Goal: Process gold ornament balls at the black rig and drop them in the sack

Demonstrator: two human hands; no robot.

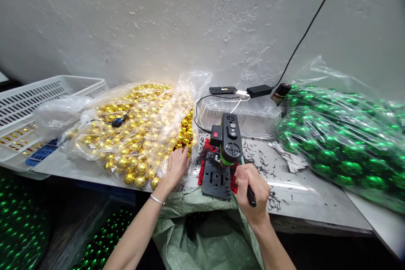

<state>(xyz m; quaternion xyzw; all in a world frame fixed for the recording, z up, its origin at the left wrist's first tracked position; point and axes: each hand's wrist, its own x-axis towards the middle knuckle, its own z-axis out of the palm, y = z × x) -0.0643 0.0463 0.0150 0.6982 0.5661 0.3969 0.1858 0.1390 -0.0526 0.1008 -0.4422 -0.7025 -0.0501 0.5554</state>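
My left hand (177, 163) reaches into the mouth of a clear plastic bag, its fingers stretched onto small shiny gold balls (186, 128); the fingertips are partly hidden. Around the lever handle (251, 196) of a small bench press, my right hand (252, 187) is closed. The press (231, 137) has a black head with round vents and buttons, and a red switch on its side. Its slotted black base plate (216, 181) lies on a red mat (233, 179). Under the head, the working point is mostly hidden.
Larger gold balls (126, 152) fill the clear bag at left, near a white crate (79, 86). A bag of green balls (335, 143) is at right. Behind the press are a clear plastic box (253, 114) and cables. A green sack (209, 236) hangs below the edge.
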